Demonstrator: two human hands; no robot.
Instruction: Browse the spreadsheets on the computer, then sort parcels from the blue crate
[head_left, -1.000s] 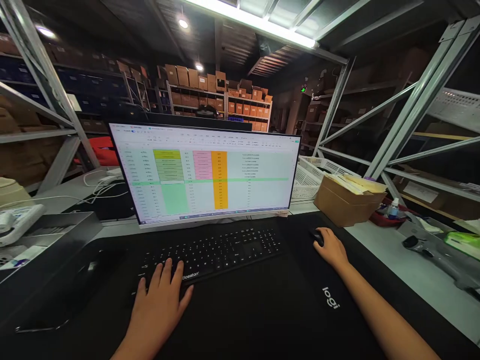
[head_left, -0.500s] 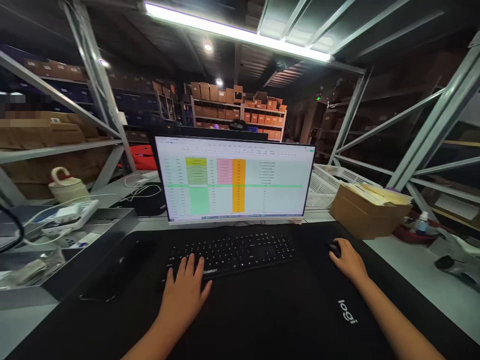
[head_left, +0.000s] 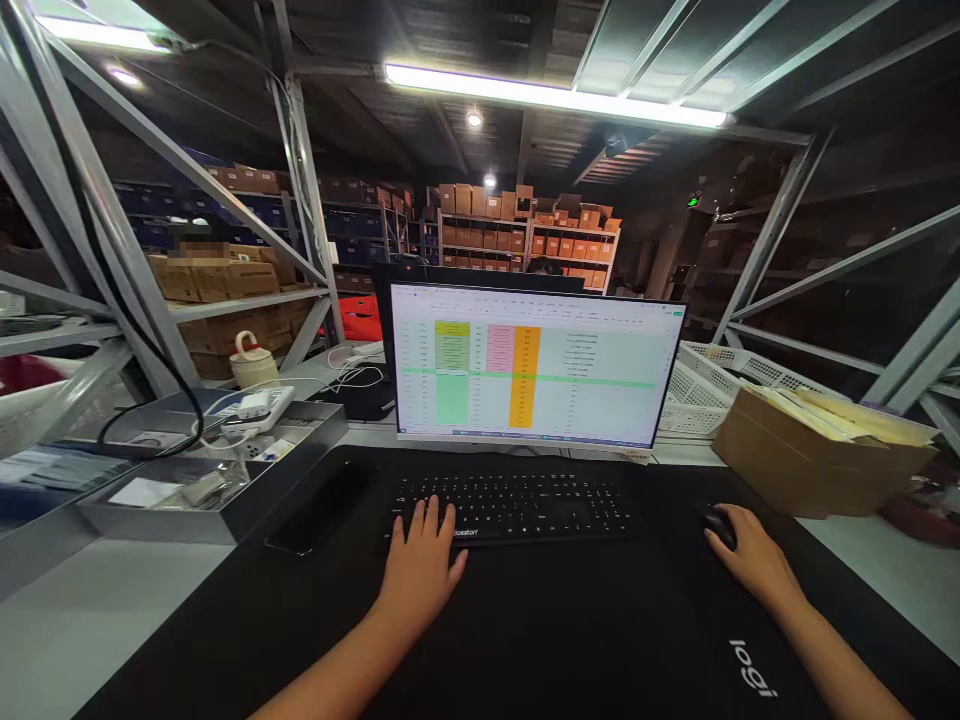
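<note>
My left hand (head_left: 420,560) lies with fingers spread on the left end of a black keyboard (head_left: 525,508). On the right, my right hand (head_left: 754,550) is curled over a dark computer mouse (head_left: 720,526), which is partly hidden under the fingers. Both rest on a wide black desk mat (head_left: 540,630). Behind the keyboard stands a monitor (head_left: 585,400) showing a spreadsheet with green, pink and orange columns, one row highlighted across. Its text is too small to read.
A dark phone (head_left: 319,510) lies left of the keyboard. Beyond it sits a grey tray (head_left: 232,520) holding cables and small packets. A cardboard box (head_left: 795,460) with papers and a white basket (head_left: 694,400) stand right of the monitor. Metal shelf frames (head_left: 780,235) flank the desk.
The view has turned left, so the desk and both hands appear further right. The left hand stays on the keyboard and the right on the mouse.
</note>
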